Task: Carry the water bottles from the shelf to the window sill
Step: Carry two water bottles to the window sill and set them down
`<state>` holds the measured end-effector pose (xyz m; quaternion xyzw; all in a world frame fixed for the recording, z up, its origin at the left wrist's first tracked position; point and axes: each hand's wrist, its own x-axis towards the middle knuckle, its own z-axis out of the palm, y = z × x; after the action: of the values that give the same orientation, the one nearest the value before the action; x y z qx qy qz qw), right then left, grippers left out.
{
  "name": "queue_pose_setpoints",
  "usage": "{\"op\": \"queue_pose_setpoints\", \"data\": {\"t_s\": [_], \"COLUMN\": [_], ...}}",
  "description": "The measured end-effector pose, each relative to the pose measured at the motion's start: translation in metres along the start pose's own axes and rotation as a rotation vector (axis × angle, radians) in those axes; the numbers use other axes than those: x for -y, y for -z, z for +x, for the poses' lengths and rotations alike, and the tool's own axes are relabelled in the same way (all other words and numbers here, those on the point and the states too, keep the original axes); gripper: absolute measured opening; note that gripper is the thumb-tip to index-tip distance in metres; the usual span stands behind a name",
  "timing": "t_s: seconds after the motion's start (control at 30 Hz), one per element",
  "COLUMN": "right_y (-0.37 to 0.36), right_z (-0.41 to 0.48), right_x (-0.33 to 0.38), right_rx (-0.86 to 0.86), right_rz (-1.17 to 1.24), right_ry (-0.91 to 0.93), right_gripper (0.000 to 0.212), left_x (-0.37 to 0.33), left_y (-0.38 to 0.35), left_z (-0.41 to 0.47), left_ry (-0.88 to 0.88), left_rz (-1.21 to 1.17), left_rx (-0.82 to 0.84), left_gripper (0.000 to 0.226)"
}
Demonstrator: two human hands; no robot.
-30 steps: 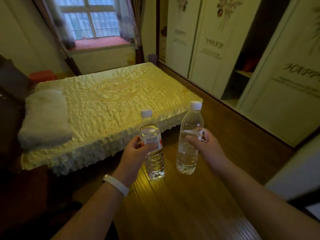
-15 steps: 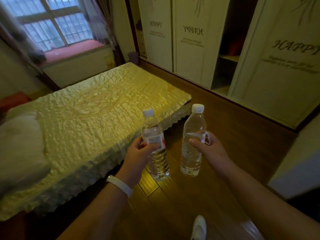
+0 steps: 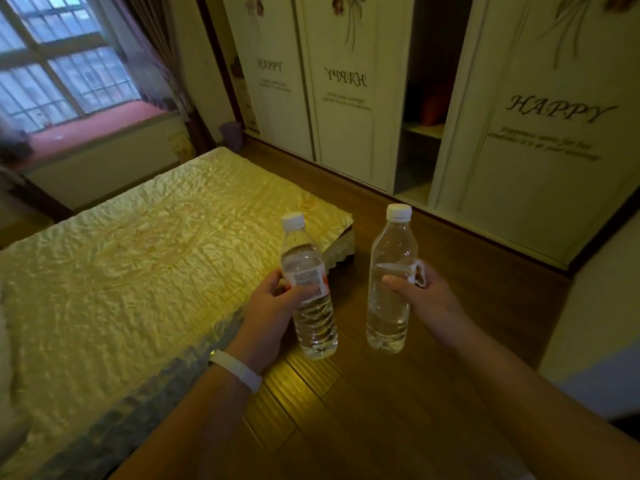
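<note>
The window sill (image 3: 104,123) lies at far left, well apart from both bottles. The left grip (image 3: 270,313) curls round the upright labelled bottle (image 3: 311,323), beside the bed (image 3: 121,271) corner. The right grip (image 3: 429,296) curls round the upright second bottle (image 3: 389,244), above the floor (image 3: 381,410). Since 0.5 s ago, both holds are unchanged and the wardrobe (image 3: 346,98) appears nearer.

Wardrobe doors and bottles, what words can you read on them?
"HAPPY": far wardrobe door.
"HAPPY", written backwards: middle wardrobe door.
"HAPPY": near wardrobe door.
Small lines under each word: too blurred to read.
Label on the left bottle: too blurred to read.
Label on the right bottle: no print readable.
</note>
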<state>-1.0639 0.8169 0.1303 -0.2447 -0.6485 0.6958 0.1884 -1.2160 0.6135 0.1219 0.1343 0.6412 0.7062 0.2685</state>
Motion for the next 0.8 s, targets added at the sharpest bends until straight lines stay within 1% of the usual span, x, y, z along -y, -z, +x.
{"op": "queue_pose_setpoints", "data": {"t_s": [0.13,0.3,0.47,0.6,0.7,0.8], "right_y": [0.001,-0.014,-0.035,-0.048,-0.054,-0.054], "right_z": [0.041,0.109,0.182,0.234,0.268,0.301], "right_x": [-0.012,-0.019,-0.008,0.012,0.025,0.030], "right_rx": [-0.009,-0.091,-0.199,-0.251,-0.279,-0.295], "right_rz": [-0.030,-0.054,-0.083,-0.093,-0.071,-0.046], "right_ry": [-0.045,-0.107,-0.116,-0.075,-0.054,-0.040], "right_gripper": [0.024,0.025,0.046,0.048,0.060,0.066], "left_x": [0.007,0.009,-0.013,-0.042,-0.060,-0.071], "left_y": [0.002,0.011,0.020,0.025,0.026,0.023], "left_z": [0.053,0.136,0.228,0.290,0.328,0.365], "left_ry": [0.048,0.094,0.085,0.049,0.035,0.001], "left_rz": [-0.018,-0.039,-0.046,-0.022,-0.039,-0.002], "left_rx": [0.026,0.090,0.202,0.272,0.302,0.317], "left_gripper": [0.051,0.047,0.044,0.037,0.029,0.030]}}
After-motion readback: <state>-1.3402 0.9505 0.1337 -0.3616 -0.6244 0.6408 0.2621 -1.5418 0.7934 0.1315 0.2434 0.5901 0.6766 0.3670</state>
